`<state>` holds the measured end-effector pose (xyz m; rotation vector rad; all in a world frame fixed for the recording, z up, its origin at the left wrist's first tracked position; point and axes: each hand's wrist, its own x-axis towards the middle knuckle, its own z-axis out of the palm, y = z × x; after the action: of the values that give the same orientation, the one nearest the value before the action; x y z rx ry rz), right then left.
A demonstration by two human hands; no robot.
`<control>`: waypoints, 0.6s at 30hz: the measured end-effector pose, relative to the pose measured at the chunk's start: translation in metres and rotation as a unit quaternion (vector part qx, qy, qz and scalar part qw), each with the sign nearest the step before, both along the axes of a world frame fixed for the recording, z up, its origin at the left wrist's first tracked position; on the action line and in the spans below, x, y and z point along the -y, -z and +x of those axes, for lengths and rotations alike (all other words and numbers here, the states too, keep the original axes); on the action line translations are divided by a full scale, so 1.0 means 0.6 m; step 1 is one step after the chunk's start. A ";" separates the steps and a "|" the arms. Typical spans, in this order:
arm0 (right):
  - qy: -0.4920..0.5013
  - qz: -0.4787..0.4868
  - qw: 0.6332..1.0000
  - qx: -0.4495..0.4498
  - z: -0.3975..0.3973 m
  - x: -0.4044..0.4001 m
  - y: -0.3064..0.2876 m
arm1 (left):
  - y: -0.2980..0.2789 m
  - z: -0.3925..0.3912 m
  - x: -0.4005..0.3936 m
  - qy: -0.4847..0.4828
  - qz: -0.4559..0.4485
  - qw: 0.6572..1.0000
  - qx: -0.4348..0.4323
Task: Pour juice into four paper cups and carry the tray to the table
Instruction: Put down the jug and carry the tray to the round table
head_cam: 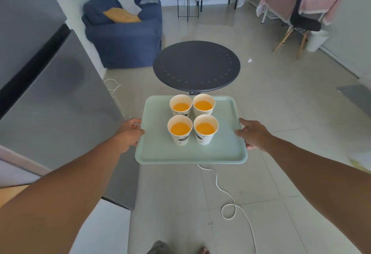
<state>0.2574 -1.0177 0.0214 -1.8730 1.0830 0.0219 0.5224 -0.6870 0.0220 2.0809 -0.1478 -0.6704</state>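
1. Head view, the room: a pale tiled floor (271, 113) runs ahead to a round dark table (196, 65). A blue armchair (124, 33) stands beyond it on the left, a grey fridge (50, 93) fills the near left, and a white cable (226, 197) snakes over the tiles underfoot.
2. Head view, the load: a pale green tray (190, 153) is held in the air just short of the table's near edge. On it stand four paper cups (192, 120) in a tight square, set toward its far half, each holding orange juice (204, 128) about halfway up.
3. Head view, the grip: the left hand (128, 133) clasps the tray's left rim and the right hand (254, 134) clasps the right rim, thumbs on top, fingers under.
4. Handling, as a judgement: the tray looks stiff, smooth plastic, so the light, top-heavy cups could slide or tip. The hold at opposite rims suits it; keep it level and mind the cable.
5. Pouring looks done; setting the tray down remains.
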 end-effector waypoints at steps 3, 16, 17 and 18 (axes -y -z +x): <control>0.007 0.004 1.000 -0.005 0.030 0.039 0.000 | 0.005 0.035 0.042 0.004 0.001 1.000 0.004; 0.035 0.019 0.999 -0.011 0.244 0.188 0.017 | 0.018 0.269 0.216 0.018 0.014 0.999 0.026; 0.038 0.018 0.999 -0.010 0.262 0.200 0.016 | 0.016 0.287 0.229 0.020 0.016 0.999 0.028; 0.038 0.016 0.999 -0.010 0.279 0.211 0.014 | 0.014 0.305 0.242 0.023 0.015 0.999 0.026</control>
<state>0.4249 -1.1445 0.0128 -1.8056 1.1606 0.0140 0.7056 -0.8324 0.0136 2.1315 -0.2170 -0.6494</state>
